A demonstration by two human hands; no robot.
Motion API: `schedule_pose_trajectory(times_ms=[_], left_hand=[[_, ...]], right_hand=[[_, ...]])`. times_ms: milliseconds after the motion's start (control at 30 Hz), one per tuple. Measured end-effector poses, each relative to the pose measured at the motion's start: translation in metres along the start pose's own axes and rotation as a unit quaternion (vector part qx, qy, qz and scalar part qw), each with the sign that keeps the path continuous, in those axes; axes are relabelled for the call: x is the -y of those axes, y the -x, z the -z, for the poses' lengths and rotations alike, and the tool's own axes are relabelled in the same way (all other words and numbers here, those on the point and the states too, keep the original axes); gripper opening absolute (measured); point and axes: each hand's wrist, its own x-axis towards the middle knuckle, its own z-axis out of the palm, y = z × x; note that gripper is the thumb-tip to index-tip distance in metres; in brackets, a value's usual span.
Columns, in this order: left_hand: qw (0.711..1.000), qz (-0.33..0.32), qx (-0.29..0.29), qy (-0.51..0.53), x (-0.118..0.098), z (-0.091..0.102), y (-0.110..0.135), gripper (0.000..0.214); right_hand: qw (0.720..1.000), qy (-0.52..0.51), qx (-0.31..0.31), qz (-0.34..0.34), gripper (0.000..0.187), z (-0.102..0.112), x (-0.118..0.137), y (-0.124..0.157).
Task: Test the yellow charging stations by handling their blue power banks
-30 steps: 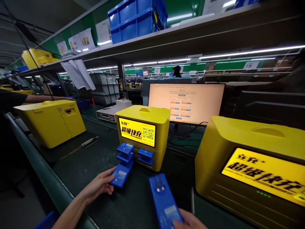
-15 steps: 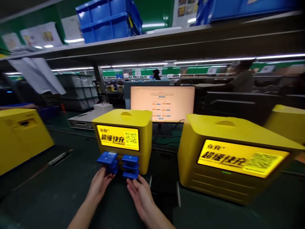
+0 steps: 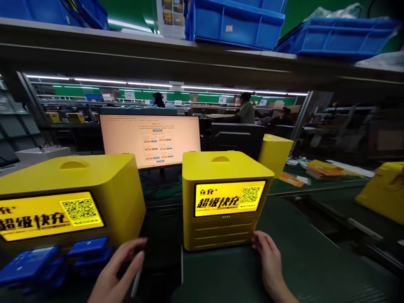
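our right hand (image 3: 268,261), fingers loose, touches the lower right corner of the yellow plastic charging box with lit screen (image 3: 224,200); left of that box, our left hand (image 3: 118,269) hovers released.

Four yellow stations (image 3: 224,198), one monitor (image 3: 150,140)

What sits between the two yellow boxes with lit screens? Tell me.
In the head view, between the left yellow box and the middle yellow box lies a dark gap of bench, with the monitor standing behind it. The left hand reaches toward that gap.
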Motion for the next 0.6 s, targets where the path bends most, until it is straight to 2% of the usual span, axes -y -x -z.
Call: schedule_pose_trajectory(times_ms=[33,133,167,233,300,400,500,600], left_hand=[[0.999,-0.029,0.024,0.003,-0.028,-0.017,0.001,0.039],[0.987,-0.102,0.078,0.100,-0.104,-0.061,-0.008,0.045],[0.977,-0.122,0.105,0.142,-0.123,-0.073,-0.014,0.046],[0.961,-0.122,0.169,0.179,-0.149,-0.091,-0.028,0.053],[0.953,-0.098,0.207,0.196,-0.161,-0.104,-0.037,0.060],[0.953,-0.085,0.206,0.206,-0.164,-0.107,-0.032,0.065],[0.954,-0.100,0.204,0.193,-0.159,-0.095,-0.002,0.071],[0.961,-0.098,0.178,0.189,-0.134,-0.078,0.034,0.078]], right_hand=[[1.000,-0.002,-0.008,-0.002,0.052,0.000,0.001,-0.006],[0.998,-0.020,0.046,-0.038,0.053,-0.003,0.002,-0.015],[0.996,-0.031,0.069,-0.053,0.056,-0.003,0.003,-0.017],[0.990,-0.052,0.102,-0.076,0.061,-0.002,0.006,-0.019],[0.987,-0.061,0.112,-0.093,0.063,-0.001,0.009,-0.019],[0.988,-0.071,0.097,-0.099,0.065,-0.001,0.013,-0.015],[0.988,-0.082,0.071,-0.110,0.067,0.001,0.015,-0.007],[0.993,-0.040,0.045,-0.098,0.051,0.006,0.019,0.000]])
